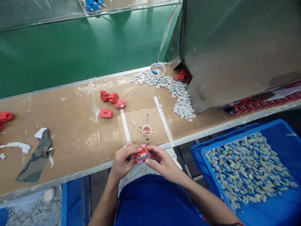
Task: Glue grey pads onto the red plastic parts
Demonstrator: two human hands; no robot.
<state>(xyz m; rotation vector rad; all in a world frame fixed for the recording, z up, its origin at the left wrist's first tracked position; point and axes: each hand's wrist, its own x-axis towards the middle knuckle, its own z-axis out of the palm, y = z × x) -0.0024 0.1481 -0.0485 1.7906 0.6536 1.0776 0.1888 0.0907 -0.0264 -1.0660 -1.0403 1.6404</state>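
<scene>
Fingers (pixel 141 147) of left hand (pixel 123 160) and right hand (pixel 162 161) are pinching red housing (pixel 142 155) from both sides, steadying it over the lap | small glue cup (pixel 147 130) and stick (pixel 135 125) are lying just beyond, within reach | grey inserts (pixel 181 100) are heaped farther right.

This looks like a factory work line where small parts get put together. A long brown workbench (pixel 70 125) runs across the middle of the frame, with a heap of little grey pieces (pixel 174 91) at the upper middle and a few red plastic parts (pixel 113 102) lying near them. At the lower right a big blue bin (pixel 277 201) is full of many tiny blue and grey pieces, a row of finished red parts (pixel 261 105) sits at the right edge, and a green belt (pixel 77 50) runs along behind the bench.
</scene>
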